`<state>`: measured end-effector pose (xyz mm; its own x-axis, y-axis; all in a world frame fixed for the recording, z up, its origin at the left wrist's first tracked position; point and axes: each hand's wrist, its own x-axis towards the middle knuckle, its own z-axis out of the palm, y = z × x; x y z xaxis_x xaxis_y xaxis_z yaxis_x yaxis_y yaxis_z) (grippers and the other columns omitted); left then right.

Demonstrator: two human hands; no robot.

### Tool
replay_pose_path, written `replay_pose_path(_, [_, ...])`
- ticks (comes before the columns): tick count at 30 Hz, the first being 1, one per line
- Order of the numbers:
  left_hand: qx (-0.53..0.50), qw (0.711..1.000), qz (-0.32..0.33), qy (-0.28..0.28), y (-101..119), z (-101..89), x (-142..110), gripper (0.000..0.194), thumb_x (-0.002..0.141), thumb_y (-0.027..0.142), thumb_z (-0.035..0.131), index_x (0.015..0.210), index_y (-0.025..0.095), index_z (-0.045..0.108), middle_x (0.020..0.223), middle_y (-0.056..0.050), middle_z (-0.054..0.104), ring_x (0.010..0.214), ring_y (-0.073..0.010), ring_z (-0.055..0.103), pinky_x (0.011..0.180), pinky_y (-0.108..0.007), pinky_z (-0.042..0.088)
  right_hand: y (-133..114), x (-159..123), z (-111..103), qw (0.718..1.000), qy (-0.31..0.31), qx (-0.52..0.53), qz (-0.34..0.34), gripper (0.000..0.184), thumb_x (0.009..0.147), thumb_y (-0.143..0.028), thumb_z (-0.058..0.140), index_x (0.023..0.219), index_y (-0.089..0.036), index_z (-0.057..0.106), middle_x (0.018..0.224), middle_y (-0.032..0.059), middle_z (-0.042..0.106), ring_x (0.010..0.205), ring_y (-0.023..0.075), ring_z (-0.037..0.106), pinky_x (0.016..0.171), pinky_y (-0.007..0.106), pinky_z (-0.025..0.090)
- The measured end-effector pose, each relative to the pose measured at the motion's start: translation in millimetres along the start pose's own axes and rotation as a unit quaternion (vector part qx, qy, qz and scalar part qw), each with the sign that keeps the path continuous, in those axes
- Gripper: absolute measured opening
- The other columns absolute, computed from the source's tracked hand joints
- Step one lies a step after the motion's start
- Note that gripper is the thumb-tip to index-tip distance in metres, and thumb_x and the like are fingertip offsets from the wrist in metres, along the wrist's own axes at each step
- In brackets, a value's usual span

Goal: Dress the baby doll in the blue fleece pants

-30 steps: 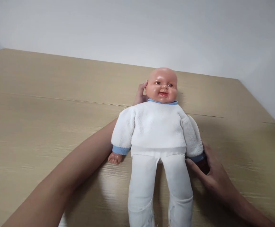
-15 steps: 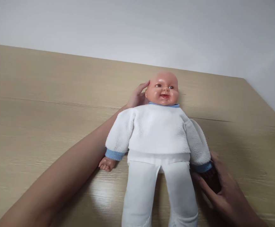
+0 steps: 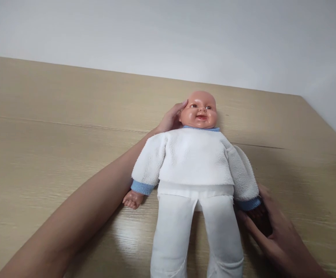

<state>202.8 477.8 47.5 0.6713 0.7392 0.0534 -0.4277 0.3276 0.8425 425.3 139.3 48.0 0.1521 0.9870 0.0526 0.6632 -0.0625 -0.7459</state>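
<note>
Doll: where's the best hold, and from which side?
Probably the waist, from both sides, below the sleeves: the doll faces up and its sleeves splay outward, leaving the waist's sides exposed. The left hand, at the head, could support that.

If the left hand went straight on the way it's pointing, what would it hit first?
Most likely the doll's head: a fingertip of the left hand seems to touch its side. Other fingers are hidden, so whether they'd pass beneath is unclear.
</note>
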Motion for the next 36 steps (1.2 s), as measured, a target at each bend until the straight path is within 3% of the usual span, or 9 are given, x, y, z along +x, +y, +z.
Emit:
replay_pose_path(16, [0.011, 1.0, 0.001, 0.022, 1.3, 7.5, -3.5, 0.047, 0.107, 0.055, 0.068, 0.137, 0.022, 0.081, 0.126, -0.005, 0.087, 0.144, -0.0444, 0.072, 0.127, -0.06, 0.058, 2.8, 1.9, 0.8, 1.0, -0.003, -0.009, -0.01, 0.061, 0.108, -0.053, 0.072, 0.163, -0.033, 0.055, 0.158, 0.0157, 0.069, 0.137, 0.0428, 0.071, 0.121, 0.064, 0.057])
replay_pose_path(21, [0.011, 1.0, 0.008, 0.016, 0.8, 10.7, -4.2, 0.048, 0.106, 0.057, 0.071, 0.134, 0.02, 0.083, 0.127, -0.008, 0.088, 0.144, -0.0439, 0.073, 0.131, -0.059, 0.054, -1.1, 5.7, -0.7, 0.999, -0.004, -0.014, -0.039, 0.054, 0.11, -0.05, 0.07, 0.159, -0.032, 0.055, 0.149, 0.0149, 0.072, 0.132, 0.0382, 0.073, 0.117, 0.057, 0.059])
replay_pose_path(30, [0.02, 1.0, -0.006, 0.002, -1.1, 7.5, -3.9, 0.048, 0.101, 0.061, 0.077, 0.116, 0.017, 0.087, 0.128, -0.014, 0.087, 0.144, -0.0415, 0.073, 0.138, -0.051, 0.047, 2.7, 14.9, 3.3, 0.997, 0.01, -0.022, -0.072, 0.049, 0.111, -0.048, 0.065, 0.152, -0.023, 0.055, 0.143, 0.0186, 0.072, 0.132, 0.0377, 0.071, 0.118, 0.057, 0.056])
replay_pose_path(36, [0.033, 0.999, -0.017, -0.002, -1.6, -2.2, 0.1, 0.054, 0.107, 0.058, 0.07, 0.133, 0.012, 0.082, 0.144, -0.016, 0.081, 0.151, -0.0393, 0.068, 0.14, -0.051, 0.045, 16.2, 21.1, 10.4, 0.991, 0.045, -0.026, -0.126, 0.051, 0.109, -0.04, 0.066, 0.155, -0.023, 0.054, 0.142, 0.0189, 0.072, 0.13, 0.0379, 0.071, 0.115, 0.058, 0.058])
